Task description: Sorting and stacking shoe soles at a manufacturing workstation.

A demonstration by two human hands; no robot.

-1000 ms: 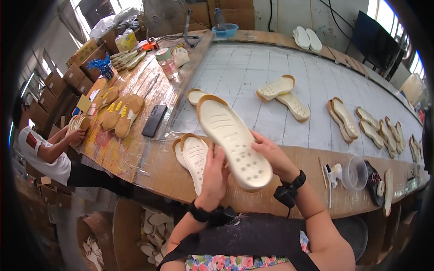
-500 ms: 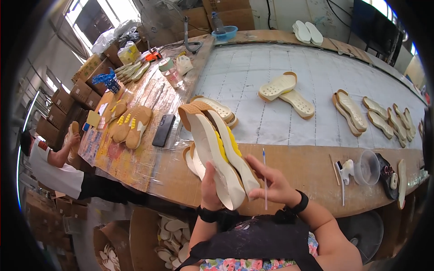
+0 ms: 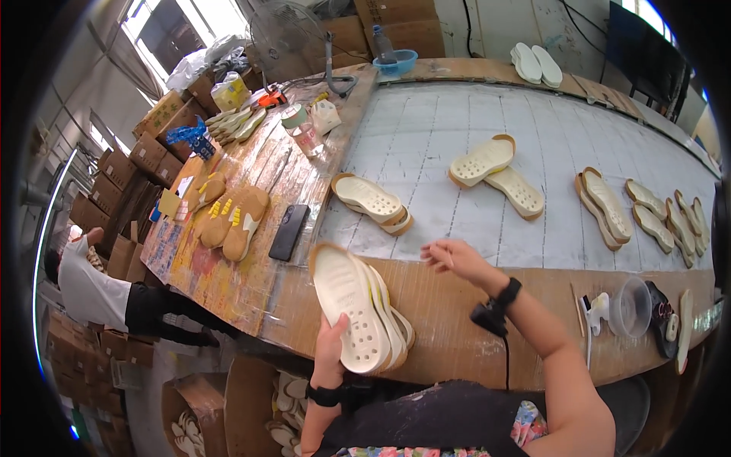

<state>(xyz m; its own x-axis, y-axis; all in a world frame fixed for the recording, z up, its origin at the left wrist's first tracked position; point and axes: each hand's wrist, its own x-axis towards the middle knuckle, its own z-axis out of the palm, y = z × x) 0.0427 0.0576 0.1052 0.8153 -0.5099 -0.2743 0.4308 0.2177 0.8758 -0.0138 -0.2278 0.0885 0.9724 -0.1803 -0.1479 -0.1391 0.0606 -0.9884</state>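
A stack of cream soles (image 3: 343, 297) is held over the brown near strip of the desk (image 3: 457, 335), its perforated end turned toward the body; at least three soles can be counted along its right edge, the rest being hidden. The near end is gripped by the left hand (image 3: 328, 354), its thumb laid over the top sole and its fingers mostly concealed. The right hand (image 3: 459, 260) is held raised, free and apart from the stack, its fingers loosely bent and pointed leftward, the forearm slanted in from the lower right.

Beyond the stack, one pile of at least two soles (image 3: 369, 196) is placed on the pale sheet (image 3: 426, 114). To its right, two crossed soles (image 3: 483, 161) are laid, then two overlapping soles (image 3: 609, 209); the cluster farther right cannot be counted surely. Two white soles (image 3: 527, 64) are set along the far edge. One dark phone (image 3: 289, 234) is laid on the left, and one clear tub (image 3: 630, 308) is placed on the right
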